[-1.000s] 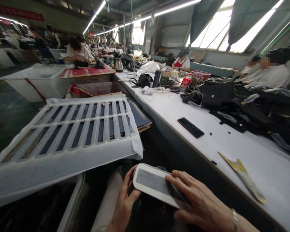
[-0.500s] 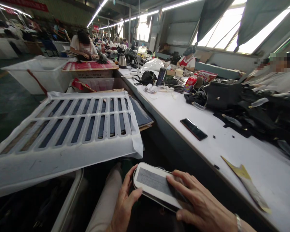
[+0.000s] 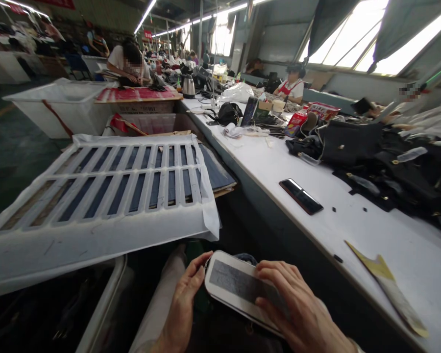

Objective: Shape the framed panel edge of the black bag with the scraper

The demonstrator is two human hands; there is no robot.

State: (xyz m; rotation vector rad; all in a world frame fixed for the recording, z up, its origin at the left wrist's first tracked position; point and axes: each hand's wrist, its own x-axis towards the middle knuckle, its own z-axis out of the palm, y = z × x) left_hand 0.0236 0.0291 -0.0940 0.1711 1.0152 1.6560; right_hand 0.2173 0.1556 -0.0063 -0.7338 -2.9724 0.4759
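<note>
A long flat piece with rounded ends point(image 3: 222, 280), white at its border with a grey panel in the middle, lies between my hands above my lap. My left hand point(image 3: 185, 299) grips its left end, thumb and fingers at the edge. Fingers of my right hand point(image 3: 292, 296) rest bent over the right part and hold it there, hiding that end. Dark material shows under and behind the piece.
White sheet with slots point(image 3: 132, 220) at left, over dark boards. White table point(image 3: 264, 166) at right bears a phone point(image 3: 301, 196), a yellowish strip point(image 3: 385, 282) and black bags point(image 3: 353, 142). White tub point(image 3: 62, 105) behind. Several people work farther off.
The left thumb has moved off the top face to the left edge. My right thumb has come up onto the piece. The view has shifted slightly.
</note>
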